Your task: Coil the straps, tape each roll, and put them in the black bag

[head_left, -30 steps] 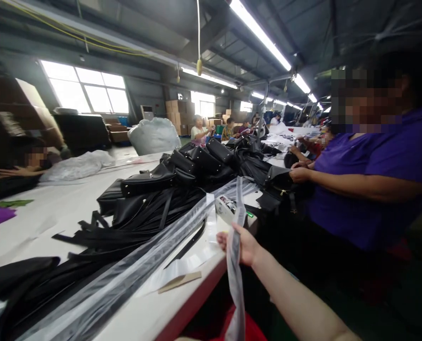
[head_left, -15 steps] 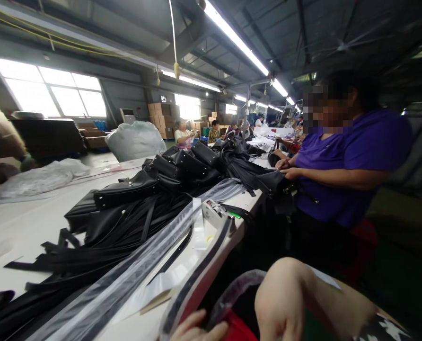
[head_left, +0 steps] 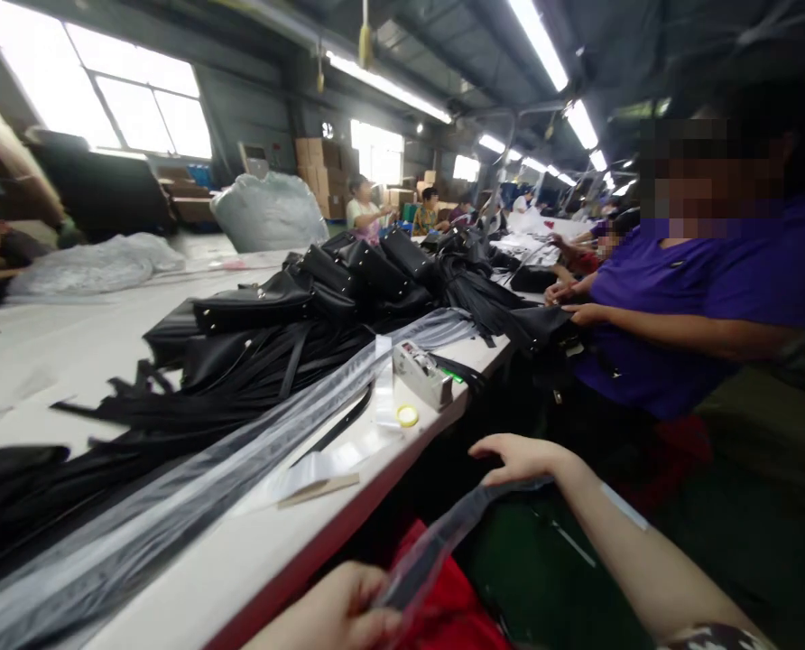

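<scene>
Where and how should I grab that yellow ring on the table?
Probably pinch the yellow ring by its outer rim, reaching over the near edge of the white table: it's low, round and seems to lie flat near that edge, with the white device behind.

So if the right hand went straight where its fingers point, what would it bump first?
The right hand would probably bump the edge of the white table first, though depth is hard to tell.

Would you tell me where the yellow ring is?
Near the head view's centre, the yellow ring lies on the table near its right edge, beside the white device.
</scene>
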Demonstrator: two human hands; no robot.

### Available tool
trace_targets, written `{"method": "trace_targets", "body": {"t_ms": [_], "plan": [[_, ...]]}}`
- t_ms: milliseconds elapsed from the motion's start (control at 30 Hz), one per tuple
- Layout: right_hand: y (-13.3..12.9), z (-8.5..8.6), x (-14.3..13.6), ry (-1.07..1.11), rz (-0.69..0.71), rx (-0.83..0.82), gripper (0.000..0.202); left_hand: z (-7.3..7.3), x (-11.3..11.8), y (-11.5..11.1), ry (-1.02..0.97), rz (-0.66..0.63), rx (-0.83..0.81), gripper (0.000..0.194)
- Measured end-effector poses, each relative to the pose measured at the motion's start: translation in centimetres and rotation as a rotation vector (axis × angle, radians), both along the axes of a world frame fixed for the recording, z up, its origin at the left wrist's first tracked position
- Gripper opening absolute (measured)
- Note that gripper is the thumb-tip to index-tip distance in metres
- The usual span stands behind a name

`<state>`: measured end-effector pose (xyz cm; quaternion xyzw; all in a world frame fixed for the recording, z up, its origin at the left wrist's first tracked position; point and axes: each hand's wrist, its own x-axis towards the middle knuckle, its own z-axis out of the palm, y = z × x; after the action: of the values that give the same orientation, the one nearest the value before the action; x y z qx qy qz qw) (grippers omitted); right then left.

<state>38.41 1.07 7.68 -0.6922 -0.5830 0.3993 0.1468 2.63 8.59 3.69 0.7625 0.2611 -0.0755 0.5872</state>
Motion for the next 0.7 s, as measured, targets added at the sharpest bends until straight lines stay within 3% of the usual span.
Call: {"method": "trace_targets", "body": {"t_ms": [67,133,200,367,500,600,700], "plan": [[1.2,-1.8,-5.6,0.192,0.275,0.048,0.055,0.8,1.8,-0.5,-0.037,-0.071,-0.112,0.040],[1.7,-3.2,-10.4,0.401,0.500,-0.011,0.051,0.8,3.1,0.0,-0.130,-0.098,-0.184,0.034],[1.8,-4.2,-13.0,0.433,0.541,-0.086,0.047,-0.2,3.1,1.3,-0.126,-0.151,-0.211,0.025],[3.6,-5.4,-11.7,0.224,0.434,-0.038,0.037,-3.2,-1.8,4.2,-0.041,-0.134,-0.504,0.034],[4.1,-5.4,-10.2,0.202,0.420,-0.034,0.038,-3.9,-5.6,5.0,0.019,-0.106,-0.573,0.042],[4.0,-5.3,-10.3,0.172,0.424,-0.082,0.039,-3.8,-6.6,5.3,0.052,-0.081,-0.587,0.042],[4.0,-5.2,-11.4,0.180,0.455,-0.216,0.043,-3.6,-5.6,5.0,0.035,-0.075,-0.595,0.039]]}}
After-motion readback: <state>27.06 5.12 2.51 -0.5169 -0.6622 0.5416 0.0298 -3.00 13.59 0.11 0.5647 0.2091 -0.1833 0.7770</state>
